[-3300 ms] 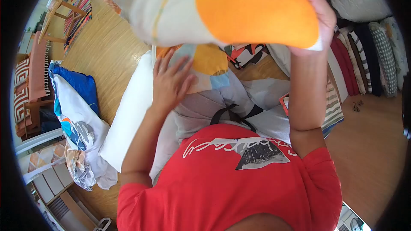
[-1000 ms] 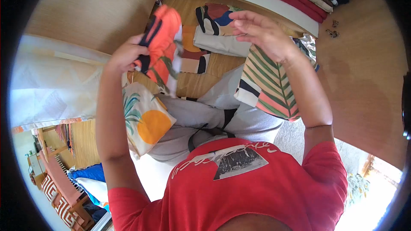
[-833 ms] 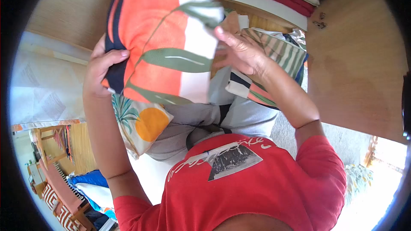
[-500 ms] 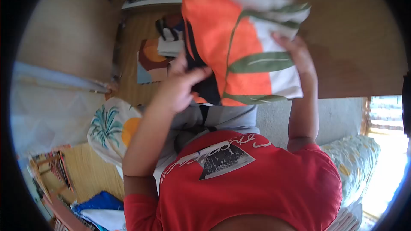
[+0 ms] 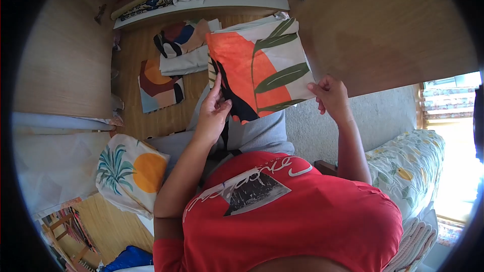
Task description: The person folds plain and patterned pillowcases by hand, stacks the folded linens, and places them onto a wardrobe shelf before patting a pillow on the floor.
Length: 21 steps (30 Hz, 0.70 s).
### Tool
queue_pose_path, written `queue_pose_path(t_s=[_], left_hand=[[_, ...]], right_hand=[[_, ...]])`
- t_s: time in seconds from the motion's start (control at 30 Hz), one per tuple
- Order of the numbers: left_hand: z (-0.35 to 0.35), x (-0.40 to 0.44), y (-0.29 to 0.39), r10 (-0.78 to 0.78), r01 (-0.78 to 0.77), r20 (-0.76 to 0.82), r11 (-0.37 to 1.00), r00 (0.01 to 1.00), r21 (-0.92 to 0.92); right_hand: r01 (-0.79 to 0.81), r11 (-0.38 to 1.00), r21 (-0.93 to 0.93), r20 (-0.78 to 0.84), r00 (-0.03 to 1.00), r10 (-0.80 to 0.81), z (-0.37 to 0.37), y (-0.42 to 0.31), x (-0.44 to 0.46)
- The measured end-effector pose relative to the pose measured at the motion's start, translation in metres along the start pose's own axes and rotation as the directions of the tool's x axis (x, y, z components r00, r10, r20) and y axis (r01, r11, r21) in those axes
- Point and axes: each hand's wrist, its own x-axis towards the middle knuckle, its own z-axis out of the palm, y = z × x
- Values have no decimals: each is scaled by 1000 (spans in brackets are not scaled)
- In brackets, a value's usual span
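Lowered since a moment ago, the orange cloth [image 5: 275, 73] was held up close to the camera and now lies over the lap, between 12 and 1 o'clock in view, folded, its leaf print upward and other folded fabric showing beneath. At the cloth's 8 o'clock, the left hand [image 5: 214, 117] is half curled, its forefinger straight against the black edge; at 4 o'clock, the right hand [image 5: 331, 99] has its fingers bent and its thumb tip at the white edge. Whether either one grips, I cannot tell. Toward 10 o'clock in view the sun cloth [image 5: 160, 86] lies on the floor [image 5: 132, 65], beside the grey cloth [image 5: 182, 64], with the patterned cloth [image 5: 187, 36] at 11. The palm cloth [image 5: 132, 170] sits at 8, beside the left forearm. Folded textiles fill the shelf [image 5: 247, 1] past 11 o'clock; the lemon-print cover [image 5: 411, 163] is near 4.
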Motion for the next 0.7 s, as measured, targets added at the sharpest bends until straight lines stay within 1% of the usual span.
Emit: queue_pose_path(t_s=[0.03, 0.07, 0.1, 0.13, 0.17, 0.2, 0.23, 0.27, 0.3, 0.33, 0.37, 0.4, 0.43, 0.47, 0.5, 0.57, 0.6, 0.63, 0.67, 0.7], left_hand=[[0, -1, 1, 4, -4, -1, 1000, 1000, -3], [1, -3, 1, -27, 28, -21, 996, 999, 79], [1, -4, 3, -55, 61, -41, 985, 998, 159], [-1, -4, 5, -51, 56, -34, 986, 998, 158], [-5, -3, 8, 114, -88, -65, 945, 991, 316], [-8, -4, 13, 273, -212, -66, 858, 960, 468], [-7, -7, 38, 397, -291, -130, 825, 909, 485], [-11, -8, 61, 314, -274, -151, 932, 937, 238], [-19, -8, 86, 231, -237, -150, 971, 961, -24], [-27, -17, 119, 187, -186, -10, 967, 982, -174], [-40, -24, 143, 216, -183, 109, 950, 970, -255], [-44, -32, 158, 296, -299, -46, 949, 954, -102], [-48, -40, 171, 365, -358, -91, 930, 926, 85], [-69, -47, 178, 303, -279, -81, 935, 950, 219], [-74, -53, 179, 284, -261, -99, 946, 954, 192], [-79, -56, 177, 259, -239, -122, 958, 958, 157], [-75, -55, 173, 288, -252, -145, 942, 947, 224], [-73, -55, 168, 314, -259, -167, 923, 934, 286], [-81, -50, 164, 210, -178, -89, 944, 974, 277], [-80, -41, 166, 277, -258, -26, 921, 960, 294]], right_hand=[[-11, 1000, 23, 86, 996, 9, -4, -2, 2], [-27, 999, 45, 171, 985, 19, -6, -4, 2], [-25, 999, 44, 167, 986, 18, -6, -8, 2], [-25, 983, 184, 179, 984, -8, -5, -13, 2], [-21, 947, 321, 187, 982, -41, -4, -25, 3], [126, 939, 321, 165, 969, -186, -5, -43, 3], [257, 914, 315, 141, 939, -313, -5, -70, -3], [375, 866, 330, 180, 876, -448, 2, -91, -2], [451, 761, 466, 171, 798, -578, 27, -111, -7], [465, 713, 525, 318, 670, -671, 45, -136, -18], [263, 734, 627, 485, 606, -631, 69, -160, -36], [714, 508, 481, 319, 397, -861, 100, -174, -42], [764, 396, 509, 245, 313, -918, 135, -183, -53], [801, 280, 529, 167, 225, -960, 158, -187, -60], [801, 274, 532, 155, 226, -962, 153, -185, -59], [632, 375, 678, 272, 258, -927, 148, -181, -58], [727, 354, 589, 167, 320, -933, 138, -167, -46], [790, 410, 456, 82, 421, -903, 127, -149, -33], [766, 552, 330, 59, 567, -822, 107, -133, -22], [717, 641, 274, -12, 669, -743, 96, -103, 0]])
